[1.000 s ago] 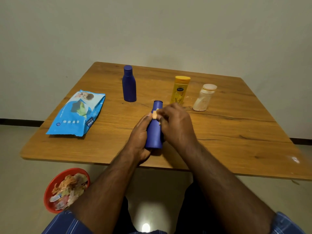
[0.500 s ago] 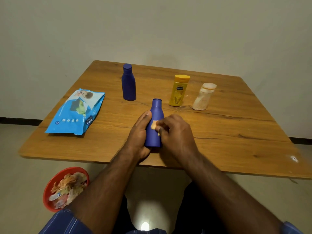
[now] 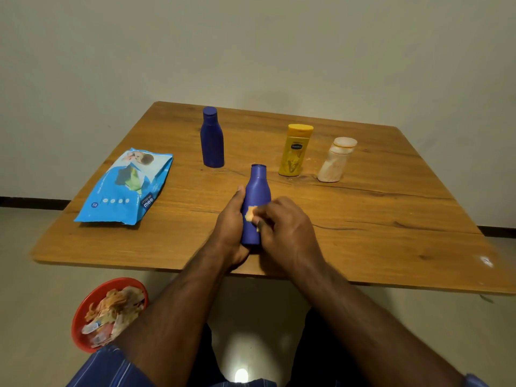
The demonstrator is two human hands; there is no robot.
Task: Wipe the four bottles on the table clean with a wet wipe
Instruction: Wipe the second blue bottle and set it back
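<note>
At centre frame, the left hand point(image 3: 229, 219) wraps around a dark blue bottle point(image 3: 256, 203), steadying it upright on the wooden surface point(image 3: 377, 219) so the right hand point(image 3: 284, 227), fingers curled, can pinch a small soiled wipe point(image 3: 250, 214) against its side. Three other bottles stand behind, toward the upper middle.

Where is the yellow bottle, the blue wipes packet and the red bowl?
yellow bottle point(image 3: 294, 155): head view, on its front label.
blue wipes packet point(image 3: 125, 188): head view, middle of its printed face.
red bowl point(image 3: 83, 305): head view, on its left rim.
</note>
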